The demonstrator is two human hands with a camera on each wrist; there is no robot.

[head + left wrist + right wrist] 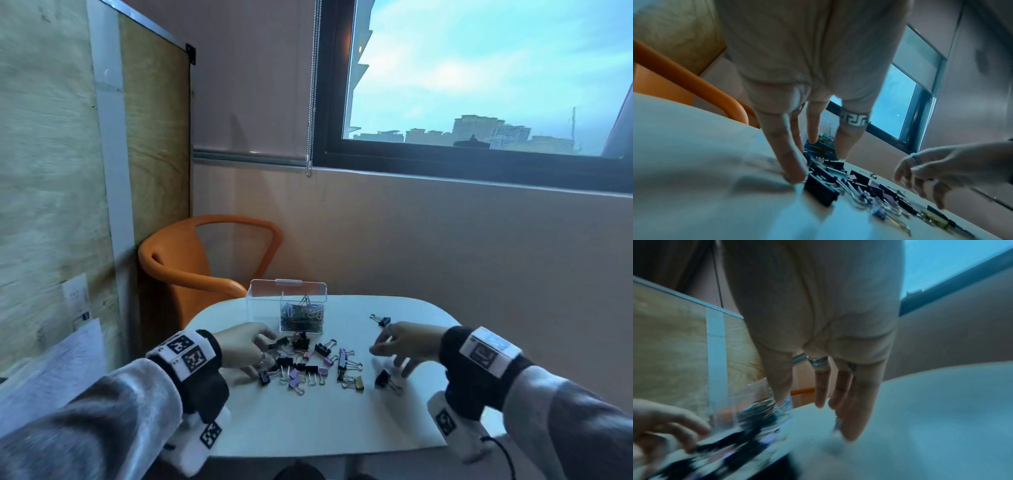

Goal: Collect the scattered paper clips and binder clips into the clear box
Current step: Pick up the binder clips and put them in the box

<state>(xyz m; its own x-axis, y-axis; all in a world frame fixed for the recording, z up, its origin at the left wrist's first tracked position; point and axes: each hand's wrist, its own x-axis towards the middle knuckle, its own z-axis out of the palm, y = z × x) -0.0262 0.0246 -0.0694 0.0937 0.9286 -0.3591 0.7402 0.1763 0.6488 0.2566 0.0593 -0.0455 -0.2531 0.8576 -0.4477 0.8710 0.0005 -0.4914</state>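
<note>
The clear box stands at the back of the white table, with coloured paper clips piled in its right half. Black and pink binder clips lie scattered in front of it. My left hand is at the pile's left edge; its straight fingers touch the table beside a black binder clip. My right hand hovers at the pile's right side with relaxed, spread fingers and holds nothing I can make out. One black clip lies under it, another behind it.
An orange chair stands behind the table's left corner, next to a wooden panel. A wall and window lie beyond the table. The right wrist view is blurred; the box shows there on the left.
</note>
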